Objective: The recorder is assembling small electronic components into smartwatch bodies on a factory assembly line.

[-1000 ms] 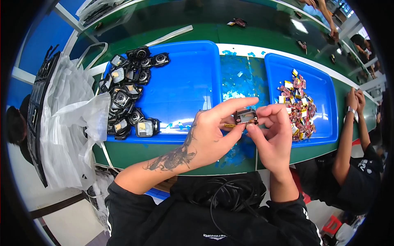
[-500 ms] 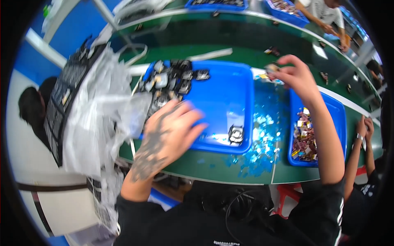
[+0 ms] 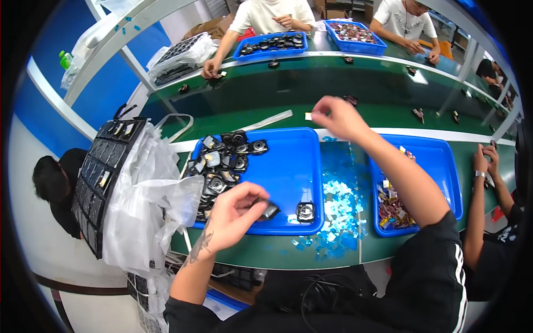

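Observation:
My left hand (image 3: 233, 215) is closed round a small black part (image 3: 268, 210), above the near edge of a blue tray (image 3: 283, 228). A pile of black parts with round rings (image 3: 222, 180) fills that tray's left side. One such black part (image 3: 305, 212) lies alone in its near right corner. My right hand (image 3: 340, 119) reaches past the tray's far right corner, with thumb and fingers pinched at a small pale piece (image 3: 308, 116). Under my right forearm stands a second blue tray (image 3: 452, 183), holding small reddish-brown and yellow pieces (image 3: 391, 206).
Bluish clear film scraps (image 3: 338, 211) cover the green table between the trays. Stacked black trays in plastic wrap (image 3: 141, 200) stand at left. Beyond a white rail, a green belt (image 3: 239, 102) carries scattered parts. People work opposite; another person's hands (image 3: 484, 158) are at right.
My left hand has come away from the pile toward me and now shows a black part in its fingers. My right hand has moved left. The view has tilted up, showing the people opposite.

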{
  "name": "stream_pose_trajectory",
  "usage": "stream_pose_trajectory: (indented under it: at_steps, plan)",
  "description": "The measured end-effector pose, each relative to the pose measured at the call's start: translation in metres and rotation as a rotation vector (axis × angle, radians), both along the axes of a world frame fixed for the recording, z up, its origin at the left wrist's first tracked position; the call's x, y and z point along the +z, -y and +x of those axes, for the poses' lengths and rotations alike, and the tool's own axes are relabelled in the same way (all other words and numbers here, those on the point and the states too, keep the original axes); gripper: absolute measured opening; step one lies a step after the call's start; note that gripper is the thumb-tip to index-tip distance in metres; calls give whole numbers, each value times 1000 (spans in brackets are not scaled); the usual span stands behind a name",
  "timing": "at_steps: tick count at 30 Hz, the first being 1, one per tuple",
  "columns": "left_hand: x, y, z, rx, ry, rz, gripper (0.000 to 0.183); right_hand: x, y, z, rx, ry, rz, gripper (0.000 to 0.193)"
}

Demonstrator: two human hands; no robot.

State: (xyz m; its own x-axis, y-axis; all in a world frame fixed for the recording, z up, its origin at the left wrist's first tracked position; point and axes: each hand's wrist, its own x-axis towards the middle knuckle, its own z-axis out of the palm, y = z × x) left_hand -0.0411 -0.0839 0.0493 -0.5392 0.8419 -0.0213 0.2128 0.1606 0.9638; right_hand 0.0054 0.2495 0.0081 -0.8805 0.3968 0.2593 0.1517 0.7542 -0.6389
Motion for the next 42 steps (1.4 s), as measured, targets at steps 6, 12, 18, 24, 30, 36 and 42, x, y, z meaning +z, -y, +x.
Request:
stream_pose_trajectory:
  at_steps: [6, 12, 18, 24, 30, 36, 42]
  plan:
    - [-18, -73, 12, 59, 358, 203, 25, 53, 90, 138, 436, 167, -350, 16]
    - [-28, -106, 26, 4, 879, 272, 21, 19, 3, 223, -341, 86, 145, 10]
    - [-45, -101, 23, -50, 839, 212, 29, 6, -16, 210, -20, 228, 364, 14]
    - [-50, -98, 30, -100, 774, 276, 50, 16, -16, 209, -2, 164, 374, 15]
    - [-55, -95, 29, -132, 714, 213, 42, 42, 44, 201, -196, -13, -15, 10]
    - [-46, -91, 39, -359, 173, 235, 30, 46, 105, 173, 32, -34, -277, 18]
    - [-47, -89, 46, -334, 57, 240, 16, 34, 117, 166, 46, -147, -568, 15]
